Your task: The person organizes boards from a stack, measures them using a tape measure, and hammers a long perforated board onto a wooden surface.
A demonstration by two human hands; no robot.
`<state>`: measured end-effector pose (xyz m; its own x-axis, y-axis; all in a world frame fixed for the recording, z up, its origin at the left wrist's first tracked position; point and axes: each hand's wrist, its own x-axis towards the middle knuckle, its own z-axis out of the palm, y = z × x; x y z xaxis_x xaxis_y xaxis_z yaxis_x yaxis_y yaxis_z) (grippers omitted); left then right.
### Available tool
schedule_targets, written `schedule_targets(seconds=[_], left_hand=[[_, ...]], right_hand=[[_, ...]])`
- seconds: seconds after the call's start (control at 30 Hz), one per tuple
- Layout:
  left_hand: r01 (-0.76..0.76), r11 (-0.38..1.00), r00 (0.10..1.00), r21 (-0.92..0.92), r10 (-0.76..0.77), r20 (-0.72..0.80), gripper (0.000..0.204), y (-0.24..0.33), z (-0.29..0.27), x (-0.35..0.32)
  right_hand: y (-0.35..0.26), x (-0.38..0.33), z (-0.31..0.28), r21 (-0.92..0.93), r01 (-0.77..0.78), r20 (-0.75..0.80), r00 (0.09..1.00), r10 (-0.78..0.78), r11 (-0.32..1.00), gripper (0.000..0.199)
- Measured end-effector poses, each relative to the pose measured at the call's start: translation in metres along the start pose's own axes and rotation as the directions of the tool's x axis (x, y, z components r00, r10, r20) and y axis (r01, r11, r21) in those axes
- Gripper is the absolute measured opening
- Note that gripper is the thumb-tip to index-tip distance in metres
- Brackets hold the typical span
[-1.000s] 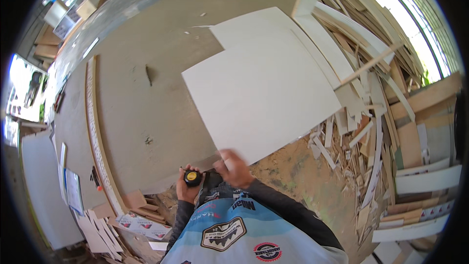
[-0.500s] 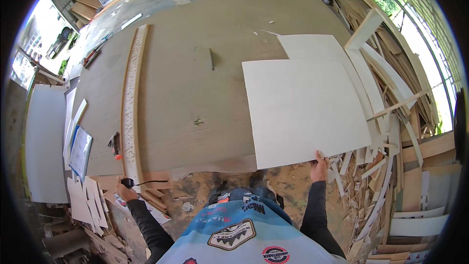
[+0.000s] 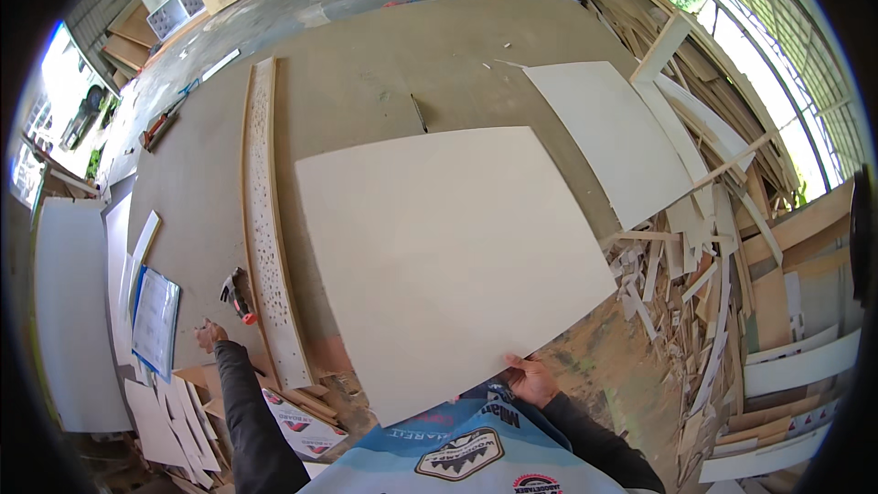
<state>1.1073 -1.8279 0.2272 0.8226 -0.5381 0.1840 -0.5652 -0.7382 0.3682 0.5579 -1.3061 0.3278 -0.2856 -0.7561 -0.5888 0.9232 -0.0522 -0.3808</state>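
The right hand (image 3: pixel 529 379) is gripping the near edge of a large pale board (image 3: pixel 448 256), low and right of the frame's centre, with the thumb lying on top of the panel. The board is filling the middle of the frame and lying flat over the broad grey-brown bench (image 3: pixel 366 82). The left hand (image 3: pixel 210 334) is reaching out at the lower left, resting at the bench edge; it is too small to tell whether its fingers are curled or loose, and it is holding nothing that shows. Just to its upper right a small red and black tool (image 3: pixel 236 295) is lying on the bench, close to the hand but apart from it. Beside the tool a long perforated strip (image 3: pixel 267 220) is running up the left of the board. A second pale panel (image 3: pixel 608 137) is lying at the upper right, and offcuts (image 3: pixel 695 265) are heaping along the right side.
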Motion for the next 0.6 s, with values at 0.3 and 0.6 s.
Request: schedule_targets(seconds=[0.3,0.6], left_hand=[[-0.347,0.928,0.925,-0.134,0.362,0.115,0.069,0.023,0.037,0.004],[-0.538,0.807,0.828,-0.242,0.56,0.027,0.064,0.001,-0.028,-0.063]], right_hand=[[0.046,0.006,0.053,-0.024,-0.162,-0.018,0.987,0.162,0.986,0.028],[0.069,0.022,0.056,-0.021,-0.096,-0.113,0.989,0.093,0.995,0.023]])
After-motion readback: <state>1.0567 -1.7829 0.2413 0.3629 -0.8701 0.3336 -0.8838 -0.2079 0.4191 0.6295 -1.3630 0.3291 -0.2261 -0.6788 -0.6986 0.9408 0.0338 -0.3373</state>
